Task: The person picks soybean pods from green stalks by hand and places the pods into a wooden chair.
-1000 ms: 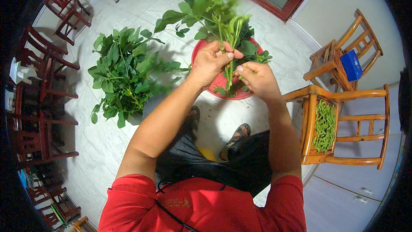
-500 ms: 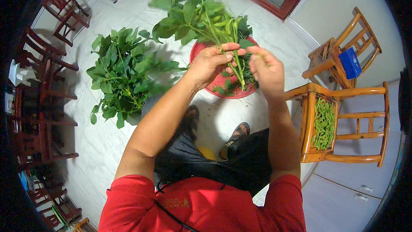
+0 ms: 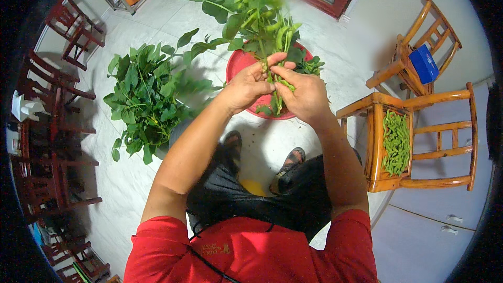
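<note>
- From my end of the head view, I see the left hand [image 3: 250, 86] closed around the stems of a leafy soybean plant [image 3: 264, 14], index finger stretched across them.
- The right hand [image 3: 305, 96] is narrow, thumb and fingers drawn together at the stems, just beside the left fingertips; I cannot tell whether it pinches a pod or a stem.
- I see the plant raised above the far side of the red basin [image 3: 234, 67], leaves and green pods [image 3: 284, 34] spreading away from the hands; its top is blurred.
- Inside the basin I make out loose dark leaves, partly hidden by the hands.
- To the left, I have a heap of soybean plants [image 3: 149, 97], well apart from the right hand.
- On my right, picked pods [image 3: 396, 141] cover the seat of a yellowish wooden chair [image 3: 375, 141].
- Beyond it, I see a blue box [image 3: 424, 64] on a second wooden chair [image 3: 389, 76].
</note>
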